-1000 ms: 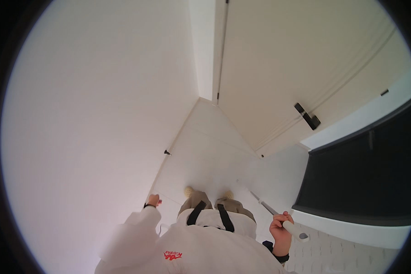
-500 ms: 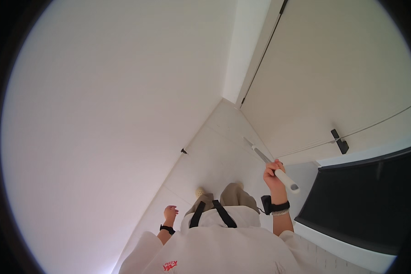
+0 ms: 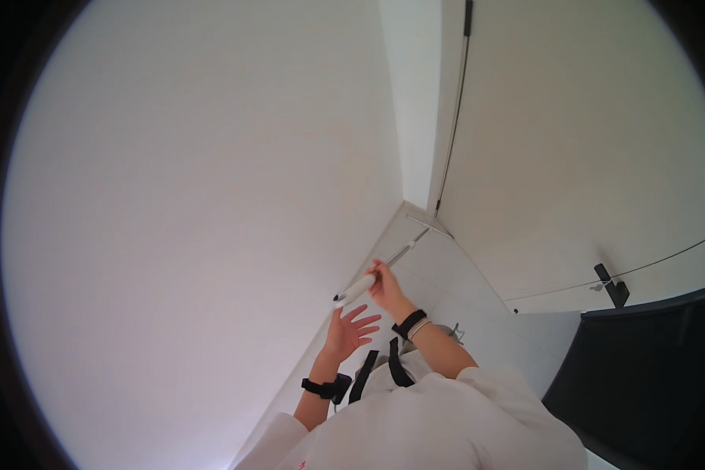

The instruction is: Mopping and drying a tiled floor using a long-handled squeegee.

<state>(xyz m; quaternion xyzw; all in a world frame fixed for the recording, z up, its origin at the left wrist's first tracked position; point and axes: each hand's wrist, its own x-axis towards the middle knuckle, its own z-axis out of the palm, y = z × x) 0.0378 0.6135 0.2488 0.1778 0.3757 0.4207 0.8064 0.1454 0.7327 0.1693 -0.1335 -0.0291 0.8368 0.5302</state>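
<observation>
Head view: the right hand (image 3: 385, 287) curls round the white-handled pole (image 3: 400, 254), its bar (image 3: 429, 226) at one o'clock by the door (image 3: 572, 157), left hand (image 3: 348, 334) spread just below; I'd worry a one-handed swing could scrape that door.

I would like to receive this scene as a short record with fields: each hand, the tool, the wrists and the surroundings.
Right hand: closed around the pole tool, at the forward end of its white grip
Left hand: open, fingers spread, beside the grip's rear end; contact unclear
Tool head: thin crossbar, near the corner
Wrists: black band on each
Surroundings: white wall left; pale door with black handle right
</observation>
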